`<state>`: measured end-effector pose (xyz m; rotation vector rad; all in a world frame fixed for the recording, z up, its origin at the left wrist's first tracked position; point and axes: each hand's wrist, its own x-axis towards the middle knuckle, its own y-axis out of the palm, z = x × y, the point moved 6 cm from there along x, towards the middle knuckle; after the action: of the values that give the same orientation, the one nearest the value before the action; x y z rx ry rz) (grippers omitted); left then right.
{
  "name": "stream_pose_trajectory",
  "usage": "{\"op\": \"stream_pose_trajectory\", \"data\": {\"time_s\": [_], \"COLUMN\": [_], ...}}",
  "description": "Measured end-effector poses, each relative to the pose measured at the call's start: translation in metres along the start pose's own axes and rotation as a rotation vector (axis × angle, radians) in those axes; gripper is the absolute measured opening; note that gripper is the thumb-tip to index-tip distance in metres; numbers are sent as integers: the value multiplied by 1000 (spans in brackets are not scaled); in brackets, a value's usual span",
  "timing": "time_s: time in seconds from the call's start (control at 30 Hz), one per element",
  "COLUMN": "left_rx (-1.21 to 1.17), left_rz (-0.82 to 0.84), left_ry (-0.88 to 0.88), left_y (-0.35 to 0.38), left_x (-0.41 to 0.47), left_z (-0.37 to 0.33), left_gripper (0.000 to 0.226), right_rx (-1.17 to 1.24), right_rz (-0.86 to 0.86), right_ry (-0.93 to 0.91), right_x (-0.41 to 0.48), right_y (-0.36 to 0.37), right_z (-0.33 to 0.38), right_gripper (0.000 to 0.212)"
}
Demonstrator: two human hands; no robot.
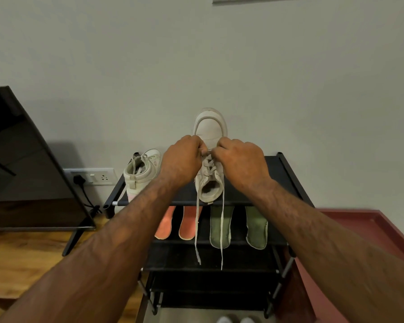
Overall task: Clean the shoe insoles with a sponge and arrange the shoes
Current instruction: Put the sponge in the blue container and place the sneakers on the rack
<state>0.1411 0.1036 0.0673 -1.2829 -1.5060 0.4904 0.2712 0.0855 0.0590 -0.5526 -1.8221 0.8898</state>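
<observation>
A cream sneaker [210, 127] stands on the top shelf of a black shoe rack [287, 173], toe against the wall. My left hand [183, 157] and my right hand [240, 159] both pinch its laces near the lowest eyelets. Two loose lace ends [222, 229] hang down over the shelf's front edge. A second cream sneaker [141, 173] stands to the left on the same shelf, partly behind my left forearm. On the shelf below lie two orange insoles [188, 226] and two green insoles [221, 229]. No sponge is in view.
A dark TV screen [21, 155] on a wooden stand sits at the left, with a wall socket and plugged cable [89, 177] beside it. A red-brown tray-like surface [369, 231] lies at the right. White shoe tips [236, 320] show on the floor below the rack.
</observation>
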Motion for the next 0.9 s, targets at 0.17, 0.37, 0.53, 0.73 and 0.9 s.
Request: {"op": "stream_pose_trajectory", "data": {"time_s": [0.17,0.37,0.53,0.73,0.9], "left_rx": [11,2,31,104,250], "left_rz": [30,50,-2,-67,-78], "left_ry": [-1,-7,8,146,239], "left_y": [0,3,4,12,18], "left_x": [3,5,3,-6,-15], "left_z": [-1,-5,-9,-10,-7], "left_gripper": [16,19,15,9,18], "right_rx": [-11,-30,86,366,399], "right_rz": [-3,-39,-31,84,99], "right_ry": [-10,-80,5,84,95], "right_x": [7,9,3,6,5], "right_y": [1,4,14,15,13], "right_z": [-1,-4,-10,-22,-19], "right_gripper": [21,25,20,11,7]}}
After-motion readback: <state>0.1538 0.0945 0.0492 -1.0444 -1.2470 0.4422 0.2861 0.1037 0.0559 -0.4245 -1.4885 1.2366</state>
